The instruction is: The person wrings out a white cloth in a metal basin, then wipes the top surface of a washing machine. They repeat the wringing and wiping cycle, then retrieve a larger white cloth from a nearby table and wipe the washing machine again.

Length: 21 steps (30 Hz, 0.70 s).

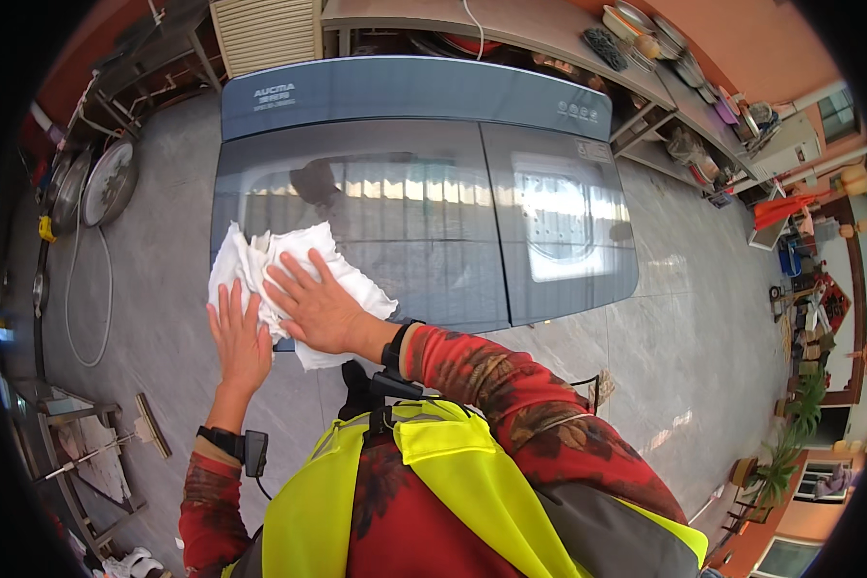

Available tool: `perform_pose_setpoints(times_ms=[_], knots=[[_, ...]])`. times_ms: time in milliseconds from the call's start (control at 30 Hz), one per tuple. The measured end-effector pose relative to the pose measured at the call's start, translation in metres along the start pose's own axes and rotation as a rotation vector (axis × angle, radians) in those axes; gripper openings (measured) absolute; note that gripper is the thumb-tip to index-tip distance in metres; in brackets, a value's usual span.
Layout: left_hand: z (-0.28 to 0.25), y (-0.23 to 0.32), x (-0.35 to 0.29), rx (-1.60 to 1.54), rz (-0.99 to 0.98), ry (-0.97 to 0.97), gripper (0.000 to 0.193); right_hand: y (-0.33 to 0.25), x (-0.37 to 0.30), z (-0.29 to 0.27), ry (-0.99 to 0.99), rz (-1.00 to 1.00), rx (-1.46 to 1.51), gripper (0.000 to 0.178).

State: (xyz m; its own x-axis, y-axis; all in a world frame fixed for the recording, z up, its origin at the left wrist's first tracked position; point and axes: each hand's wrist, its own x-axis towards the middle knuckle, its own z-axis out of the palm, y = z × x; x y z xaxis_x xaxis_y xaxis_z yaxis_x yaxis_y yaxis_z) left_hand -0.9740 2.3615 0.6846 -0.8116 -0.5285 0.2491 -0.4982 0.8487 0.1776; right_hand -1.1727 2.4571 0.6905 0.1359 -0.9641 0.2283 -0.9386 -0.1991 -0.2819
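Note:
A white cloth [310,245] lies spread and wrinkled over the near left corner of a dark grey-blue twin-tub washing machine [414,281]. My right hand [318,306] presses flat on the cloth, its fingers spread toward the upper left. Just left of it, my left hand [241,337] rests open on the cloth's near left edge, fingers stretched out. Part of the cloth hangs over the machine's front edge. Both lids are down: a wide one on the left and a narrower see-through lid [559,222] on the right. Light reflects off their glossy surface.
Grey tiled floor [684,356] surrounds the machine. Behind it runs a metal shelf [530,29] with bowls and pans. Large round pans [110,183] lean at the left beside a grey hose [68,289]. A floor squeegee [151,426] and metal rack stand lower left; potted plants [778,472] are far right.

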Motion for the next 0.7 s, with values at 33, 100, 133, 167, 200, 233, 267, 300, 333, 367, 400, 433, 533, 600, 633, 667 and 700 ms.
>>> perform_pose_setpoints(times_ms=[33,100,133,167,200,233,267,300,333,367,400,433,533,600,633,667,700], knots=[[0.001,0.015,-0.006,0.001,0.018,-0.007,0.055,0.004,-0.016,-0.005,0.043,-0.013,0.007,0.065],[0.005,0.051,-0.012,0.011,0.028,-0.055,0.057,0.016,-0.054,-0.020,0.001,-0.009,0.028,0.065],[0.009,0.071,-0.010,0.009,0.060,-0.068,0.058,0.024,-0.076,-0.027,0.025,0.017,0.017,0.064],[0.011,0.086,-0.008,0.007,0.096,-0.081,0.059,0.032,-0.095,-0.035,0.033,0.050,0.006,0.064],[0.015,0.105,-0.005,0.003,0.131,-0.088,0.060,0.042,-0.120,-0.044,0.058,0.075,-0.004,0.063],[0.019,0.123,0.001,-0.017,0.152,-0.104,0.062,0.056,-0.146,-0.053,0.078,0.123,-0.017,0.061],[0.023,0.140,0.007,-0.012,0.162,-0.113,0.062,0.069,-0.170,-0.061,0.075,0.191,-0.062,0.060],[0.027,0.157,0.014,-0.010,0.172,-0.117,0.063,0.085,-0.197,-0.071,0.109,0.241,-0.094,0.060],[0.031,0.173,0.021,-0.009,0.182,-0.119,0.063,0.101,-0.222,-0.079,0.123,0.295,-0.148,0.059],[0.034,0.187,0.027,-0.025,0.192,-0.141,0.064,0.117,-0.245,-0.087,0.124,0.351,-0.177,0.059],[0.035,0.195,0.031,-0.040,0.203,-0.155,0.064,0.131,-0.262,-0.094,0.130,0.421,-0.209,0.058],[0.037,0.206,0.036,-0.051,0.211,-0.168,0.064,0.148,-0.280,-0.102,0.128,0.494,-0.263,0.058],[0.045,0.225,0.047,-0.043,0.200,-0.163,0.064,0.207,-0.326,-0.129,0.141,0.736,-0.357,0.057],[0.048,0.228,0.051,-0.011,0.187,-0.134,0.064,0.245,-0.344,-0.149,0.155,0.904,-0.374,0.056],[0.049,0.227,0.052,-0.012,0.186,-0.125,0.064,0.258,-0.342,-0.154,0.239,0.917,-0.381,0.056],[0.051,0.227,0.054,-0.015,0.181,-0.116,0.064,0.265,-0.339,-0.157,0.204,1.017,-0.385,0.057],[0.052,0.226,0.055,-0.018,0.170,-0.099,0.063,0.262,-0.331,-0.154,0.246,0.952,-0.402,0.057]])
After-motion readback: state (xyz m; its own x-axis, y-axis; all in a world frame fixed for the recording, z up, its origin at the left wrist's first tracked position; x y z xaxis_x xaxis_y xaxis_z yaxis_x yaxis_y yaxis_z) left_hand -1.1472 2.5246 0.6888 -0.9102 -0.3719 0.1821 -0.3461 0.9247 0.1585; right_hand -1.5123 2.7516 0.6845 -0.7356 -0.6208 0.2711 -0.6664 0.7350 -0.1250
